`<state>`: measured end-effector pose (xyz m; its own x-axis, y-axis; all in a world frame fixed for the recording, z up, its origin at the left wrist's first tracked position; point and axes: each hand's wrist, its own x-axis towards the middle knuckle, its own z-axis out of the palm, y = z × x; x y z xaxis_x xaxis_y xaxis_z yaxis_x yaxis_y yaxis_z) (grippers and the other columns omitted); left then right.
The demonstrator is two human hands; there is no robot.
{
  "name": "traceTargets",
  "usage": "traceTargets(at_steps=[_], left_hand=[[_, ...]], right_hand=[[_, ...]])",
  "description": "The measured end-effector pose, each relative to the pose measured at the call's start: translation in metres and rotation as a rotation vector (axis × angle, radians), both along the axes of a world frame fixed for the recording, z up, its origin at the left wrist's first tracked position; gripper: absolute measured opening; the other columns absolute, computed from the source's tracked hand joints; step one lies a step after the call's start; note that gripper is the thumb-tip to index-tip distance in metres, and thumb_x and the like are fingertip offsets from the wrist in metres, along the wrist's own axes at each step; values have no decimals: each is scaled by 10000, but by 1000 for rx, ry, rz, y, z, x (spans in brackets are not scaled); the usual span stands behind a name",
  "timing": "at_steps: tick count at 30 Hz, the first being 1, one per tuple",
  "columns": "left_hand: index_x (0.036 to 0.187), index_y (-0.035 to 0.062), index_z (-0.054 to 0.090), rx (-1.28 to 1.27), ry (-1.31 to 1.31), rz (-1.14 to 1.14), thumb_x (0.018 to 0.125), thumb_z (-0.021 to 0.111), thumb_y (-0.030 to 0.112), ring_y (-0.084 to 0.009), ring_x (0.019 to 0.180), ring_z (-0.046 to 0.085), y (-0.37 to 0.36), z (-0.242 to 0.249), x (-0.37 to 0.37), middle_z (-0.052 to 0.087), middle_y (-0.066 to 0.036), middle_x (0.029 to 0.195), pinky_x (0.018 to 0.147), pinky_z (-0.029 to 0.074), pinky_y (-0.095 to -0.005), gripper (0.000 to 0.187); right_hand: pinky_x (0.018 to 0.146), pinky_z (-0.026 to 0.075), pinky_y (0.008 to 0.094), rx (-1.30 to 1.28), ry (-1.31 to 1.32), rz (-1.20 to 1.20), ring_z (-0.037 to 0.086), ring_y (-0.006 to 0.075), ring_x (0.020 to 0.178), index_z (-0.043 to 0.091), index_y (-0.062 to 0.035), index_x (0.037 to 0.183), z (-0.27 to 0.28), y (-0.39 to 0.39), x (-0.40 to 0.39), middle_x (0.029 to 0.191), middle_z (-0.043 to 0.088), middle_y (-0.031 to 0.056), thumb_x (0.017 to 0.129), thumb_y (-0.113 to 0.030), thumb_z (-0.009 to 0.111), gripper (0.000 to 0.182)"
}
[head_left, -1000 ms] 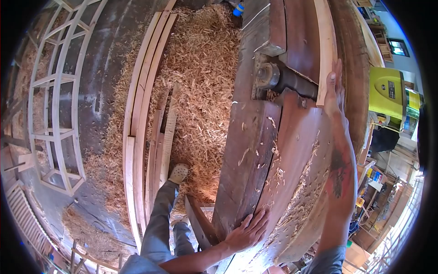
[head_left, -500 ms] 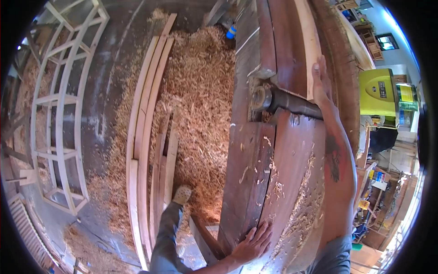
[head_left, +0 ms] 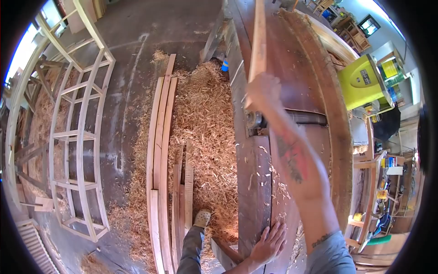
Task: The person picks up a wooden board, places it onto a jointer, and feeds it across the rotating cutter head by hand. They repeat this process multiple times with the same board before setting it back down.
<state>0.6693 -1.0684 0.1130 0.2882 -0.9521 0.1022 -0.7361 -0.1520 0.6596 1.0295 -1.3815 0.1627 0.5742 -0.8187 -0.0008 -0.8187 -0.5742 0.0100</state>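
Note:
My right hand (head_left: 263,92), a little blurred, is closed around the near end of a long pale wooden strip (head_left: 258,41). The strip reaches away over the left part of the planing machine's reddish-brown bed. Just beyond my wrist lies the dark cutter roller (head_left: 306,118), set across the bed. My left hand (head_left: 270,243) rests flat on the near part of the machine surface (head_left: 255,182), its fingers stretched out and holding nothing. Wood chips lie close to it.
Long boards (head_left: 159,160) lie on the floor beside a shavings heap (head_left: 212,137). A pale wooden frame (head_left: 82,137) stands at left. A yellow-green machine (head_left: 360,81) and cluttered shelves (head_left: 381,192) are at right. My foot (head_left: 202,218) is beside the shavings.
My right hand has moved left across the bed with the pale strip and now wraps its near end. My left hand stays flat on the surface. The camera view has shifted.

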Motion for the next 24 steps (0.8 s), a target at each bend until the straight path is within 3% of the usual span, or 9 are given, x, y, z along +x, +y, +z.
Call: traceTargets(at_steps=[5,7,10,12,13,15,16,20,24], left_hand=[[1220,38,608,-81,209,-52,893,582,251,-331,1336,425,16,-24,-2,533,-184,1339,1107,256,-533,391],[1125,10,615,-106,889,244,851,605,168,-384,1180,502,35,-65,-19,576,-227,1190,1005,337,-527,317],[1138,-12,561,-237,513,696,852,617,214,-402,1142,491,87,-27,60,574,-239,1163,951,349,-531,369],[1273,3,526,-68,1060,952,916,580,387,-372,1183,491,144,-98,57,553,-219,1259,1004,355,-502,527],[1273,3,526,-74,1039,936,916,580,387,-372,1183,491,162,-98,63,553,-219,1259,1004,355,-502,527],[1397,22,453,-19,1758,1014,957,467,554,-328,1221,508,186,-90,76,530,-192,1346,1063,364,-428,691],[1455,37,388,-134,1736,547,952,401,632,-314,1234,526,200,-67,82,539,-178,1359,1098,360,-412,779],[1442,38,394,-13,2063,225,944,408,639,-352,1235,523,211,32,61,539,-200,1351,1121,349,-475,781],[1454,35,354,-387,2228,-232,934,416,656,-339,1162,577,231,132,-14,625,-180,1164,1041,432,-526,812]], right_hand=[[764,500,471,55,-217,118,638,380,885,585,47,986,1,130,-52,935,641,220,785,-170,630,299],[751,494,501,233,-332,117,622,405,858,517,45,1024,4,183,-99,900,619,250,798,-237,665,390],[669,535,484,506,-289,-58,671,426,756,471,64,1028,23,263,-170,774,659,265,836,-330,661,477],[663,540,494,649,-286,-53,677,436,715,448,98,1063,16,307,-226,727,664,261,834,-391,655,578],[675,543,488,694,-232,-42,675,445,722,445,102,1066,17,330,-252,742,664,268,830,-423,653,612],[713,548,471,776,-133,-16,674,451,766,435,121,1094,21,366,-300,803,662,291,827,-470,649,683],[738,549,460,819,-81,-5,676,448,802,428,136,1118,24,384,-325,849,660,307,828,-484,648,719],[794,549,429,982,-52,33,683,388,890,386,157,1221,56,442,-428,1012,652,284,826,-477,661,796],[821,551,386,1555,-943,69,669,263,939,422,102,1294,152,512,-511,1125,623,164,793,-391,707,759]])
